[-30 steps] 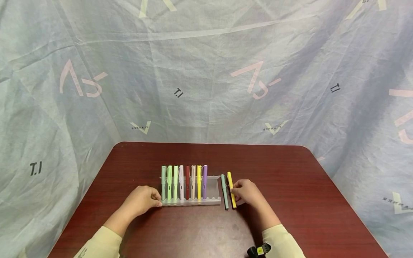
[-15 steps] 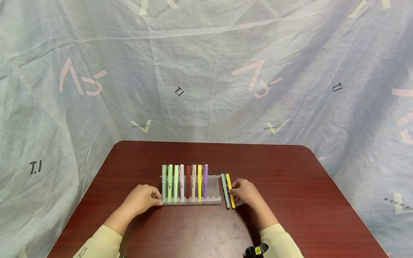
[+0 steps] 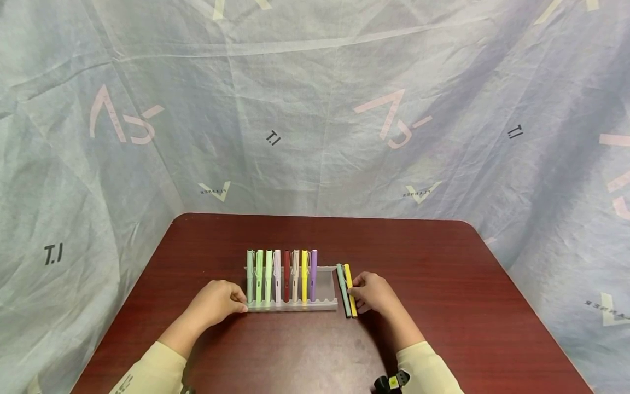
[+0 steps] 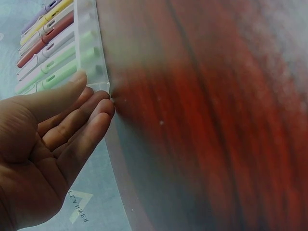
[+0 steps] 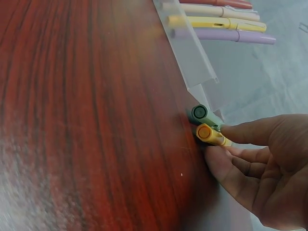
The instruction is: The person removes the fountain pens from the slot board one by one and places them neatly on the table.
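Observation:
A clear pen rack (image 3: 315, 307) holds several capped pens side by side, from a grey-green pen (image 3: 250, 279) at the left to a purple pen (image 3: 313, 276). At its left front corner, my left hand (image 3: 214, 303) grips the rack's end between thumb and fingertips. Right of the rack, a yellow pen (image 3: 348, 275) is pinched by my right hand (image 3: 376, 293), thumb on its near side in the right wrist view. Close along its left side lies a teal-green pen (image 3: 342, 287). Both pens tilt slightly, their ends level with each other.
The dark red wooden table (image 3: 418, 251) carries everything. A grey printed cloth (image 3: 315, 109) hangs behind and at both sides. Grooves of the rack show to the right of the purple pen. A black strap device (image 3: 391, 382) sits at the right wrist.
My right hand has moved the yellow pen left, up against the teal-green pen, closing the gap between them. The left hand stays at the rack's corner.

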Demonstrator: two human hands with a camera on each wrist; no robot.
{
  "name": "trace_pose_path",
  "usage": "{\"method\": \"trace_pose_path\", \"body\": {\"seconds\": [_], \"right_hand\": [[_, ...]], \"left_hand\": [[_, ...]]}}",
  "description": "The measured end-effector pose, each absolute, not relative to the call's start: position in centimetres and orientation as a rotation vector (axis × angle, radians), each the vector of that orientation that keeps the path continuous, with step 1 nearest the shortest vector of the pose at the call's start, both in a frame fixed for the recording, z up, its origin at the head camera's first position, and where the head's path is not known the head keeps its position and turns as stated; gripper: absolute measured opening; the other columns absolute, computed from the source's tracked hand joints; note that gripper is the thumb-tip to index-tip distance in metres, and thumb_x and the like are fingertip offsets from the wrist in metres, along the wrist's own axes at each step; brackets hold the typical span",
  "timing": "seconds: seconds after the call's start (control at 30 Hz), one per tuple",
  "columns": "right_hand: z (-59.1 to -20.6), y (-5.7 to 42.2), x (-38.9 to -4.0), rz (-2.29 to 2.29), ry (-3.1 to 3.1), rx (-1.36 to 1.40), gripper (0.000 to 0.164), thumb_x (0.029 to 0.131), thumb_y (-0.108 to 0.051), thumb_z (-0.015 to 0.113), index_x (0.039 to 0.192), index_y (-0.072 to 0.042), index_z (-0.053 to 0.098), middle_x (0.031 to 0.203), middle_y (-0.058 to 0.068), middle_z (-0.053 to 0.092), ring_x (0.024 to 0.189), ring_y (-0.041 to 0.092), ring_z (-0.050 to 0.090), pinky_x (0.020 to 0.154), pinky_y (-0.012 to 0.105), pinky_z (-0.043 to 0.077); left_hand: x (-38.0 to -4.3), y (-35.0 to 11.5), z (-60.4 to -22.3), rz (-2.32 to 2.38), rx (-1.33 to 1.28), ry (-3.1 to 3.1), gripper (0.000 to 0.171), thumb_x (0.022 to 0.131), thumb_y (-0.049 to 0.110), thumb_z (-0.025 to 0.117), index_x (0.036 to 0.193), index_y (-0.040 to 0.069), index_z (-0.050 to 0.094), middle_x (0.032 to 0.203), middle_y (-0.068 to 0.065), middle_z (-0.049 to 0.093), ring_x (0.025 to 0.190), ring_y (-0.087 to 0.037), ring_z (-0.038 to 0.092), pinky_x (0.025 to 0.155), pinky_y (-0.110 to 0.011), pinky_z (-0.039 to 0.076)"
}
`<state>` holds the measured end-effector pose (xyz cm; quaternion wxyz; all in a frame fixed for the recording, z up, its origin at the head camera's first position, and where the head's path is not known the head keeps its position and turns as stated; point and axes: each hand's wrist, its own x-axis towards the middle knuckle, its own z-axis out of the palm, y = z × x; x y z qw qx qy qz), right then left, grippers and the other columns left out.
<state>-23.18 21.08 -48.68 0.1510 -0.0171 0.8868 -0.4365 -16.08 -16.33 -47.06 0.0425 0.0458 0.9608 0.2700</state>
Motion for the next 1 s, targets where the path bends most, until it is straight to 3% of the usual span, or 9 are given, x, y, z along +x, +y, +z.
{"method": "trace_pose_path", "body": {"seconds": [0.33,0.47,0.63,0.77,1.0], "right_hand": [[-47.4,21.3,-23.2,-1.223,2.619,-0.036,0.029,0.090,-0.021,0.071,0.108,-0.001,0.061,0.086,0.011,0.067,0.064,0.021,0.065,0.054,0.033,0.057],[-46.0,21.2,-23.3,-1.250,2.654,-0.074,0.033,0.091,-0.027,0.070,0.113,-0.004,0.063,0.092,0.009,0.067,0.070,0.022,0.068,0.061,0.033,0.058],[-44.6,20.5,-23.0,-1.333,2.584,-0.268,0.031,0.092,-0.029,0.069,0.115,-0.007,0.066,0.099,0.012,0.068,0.085,0.027,0.069,0.074,0.035,0.058],[-44.7,19.6,-22.7,-1.290,2.565,-0.473,0.032,0.092,-0.036,0.067,0.113,-0.011,0.070,0.103,0.005,0.070,0.090,0.021,0.066,0.077,0.033,0.054],[-46.6,16.9,-22.6,-1.419,2.398,-0.518,0.039,0.092,-0.032,0.068,0.118,-0.002,0.067,0.103,0.014,0.071,0.087,0.029,0.071,0.076,0.038,0.057]], "left_hand": [[-16.2,-16.4,-47.2,0.828,0.142,2.935,0.010,0.075,0.020,0.083,0.076,0.022,0.074,0.071,0.014,0.067,0.070,-0.005,0.059,0.071,-0.033,0.050],[-16.1,-16.4,-47.2,0.825,0.135,2.933,0.010,0.075,0.021,0.083,0.076,0.022,0.073,0.071,0.014,0.067,0.070,-0.006,0.058,0.071,-0.033,0.050],[-16.1,-16.4,-47.2,0.820,0.129,2.932,0.011,0.075,0.020,0.084,0.075,0.023,0.073,0.071,0.013,0.067,0.070,-0.006,0.058,0.071,-0.032,0.049],[-16.1,-16.4,-47.1,0.823,0.135,2.933,0.011,0.075,0.020,0.083,0.075,0.023,0.073,0.071,0.013,0.067,0.070,-0.006,0.058,0.071,-0.032,0.049],[-16.1,-16.4,-47.2,0.832,0.135,2.934,0.011,0.075,0.020,0.083,0.075,0.022,0.073,0.070,0.014,0.067,0.070,-0.005,0.058,0.071,-0.032,0.049]]}}
